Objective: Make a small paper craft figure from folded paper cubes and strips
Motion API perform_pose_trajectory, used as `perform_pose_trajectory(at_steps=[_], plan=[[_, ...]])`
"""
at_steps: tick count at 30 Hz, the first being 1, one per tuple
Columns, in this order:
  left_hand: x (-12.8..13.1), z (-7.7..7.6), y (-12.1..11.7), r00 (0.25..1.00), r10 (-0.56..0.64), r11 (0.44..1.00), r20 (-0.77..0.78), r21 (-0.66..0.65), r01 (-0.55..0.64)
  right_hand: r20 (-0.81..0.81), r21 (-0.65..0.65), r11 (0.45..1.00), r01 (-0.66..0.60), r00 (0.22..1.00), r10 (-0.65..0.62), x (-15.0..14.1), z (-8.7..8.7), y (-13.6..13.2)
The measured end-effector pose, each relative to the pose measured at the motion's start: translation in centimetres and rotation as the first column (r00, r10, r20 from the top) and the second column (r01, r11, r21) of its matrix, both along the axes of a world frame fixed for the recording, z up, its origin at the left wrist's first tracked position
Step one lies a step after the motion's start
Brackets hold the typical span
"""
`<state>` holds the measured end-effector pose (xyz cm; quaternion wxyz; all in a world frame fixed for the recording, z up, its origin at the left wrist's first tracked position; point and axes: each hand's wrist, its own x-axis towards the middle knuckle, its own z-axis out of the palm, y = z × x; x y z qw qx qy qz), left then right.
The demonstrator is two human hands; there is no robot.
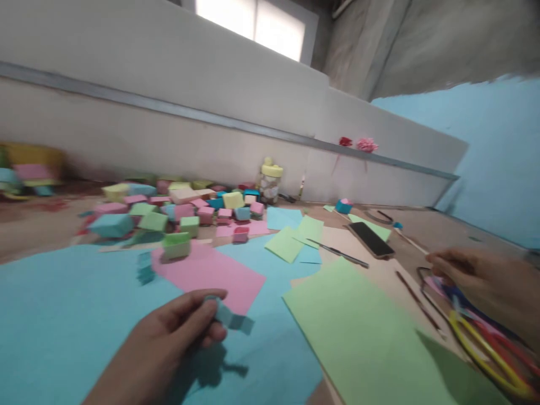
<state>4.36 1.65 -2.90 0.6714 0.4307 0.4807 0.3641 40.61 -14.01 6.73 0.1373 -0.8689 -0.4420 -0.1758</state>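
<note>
Fingers (205, 315) of a left hand (166, 334) are clamping on a small blue paper piece (225, 316) at the near edge of a pink sheet (219, 273), their shadow falling on the large blue sheet (63, 315) that is spreading beneath it. Well to the right of the pink sheet, a blurred right hand (485, 281) is pinching a blue-tipped thin stick (413, 241) and covering part of a jumble of tools, a yellow handle loop (459, 336) showing below. Lying between the pink sheet and that hand are a large green sheet (363, 332) and a brown pencil (417, 304). To the pink sheet's right and beyond, a phone (371, 239) is resting past a slim dark tool (341, 255) and small green sheets (282, 244). An open green box (176, 247) is standing at the pink sheet's far left corner, a folded blue strip (145, 267) lying just left. Behind the pink sheet, colored paper boxes (183, 211) are crowding the desk (17, 242), and a yellow-lidded jar (270, 183) is standing behind and to the right.
</note>
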Motion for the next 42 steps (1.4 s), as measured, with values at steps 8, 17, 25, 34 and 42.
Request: perform_pose_trajectory(at_steps=[8,17,25,34,42], plan=[[0.0,2.4,-0.6,0.999,0.027,1.000,0.028,-0.001,-0.027,-0.067,0.005,0.670,-0.743,0.668,0.741,-16.6,-1.5,8.4],[-0.3,2.2,0.1,0.999,0.029,1.000,0.031,0.005,-0.029,-0.827,0.206,0.806,-0.555,0.341,0.447,-18.6,-5.1,11.9],[-0.3,2.5,-0.2,1.000,-0.022,0.998,0.010,0.053,0.021,-0.921,0.233,0.755,-0.613,0.111,0.374,-20.5,-6.4,11.7],[-0.4,2.5,0.0,0.988,-0.036,0.997,0.147,-0.068,0.047,-0.912,0.284,0.773,-0.568,0.090,0.401,-20.6,-6.6,11.4],[0.3,2.0,-1.0,0.967,-0.256,0.966,0.009,0.030,0.256,-0.942,0.305,0.791,-0.530,-0.044,0.334,-20.8,-7.1,11.5]])
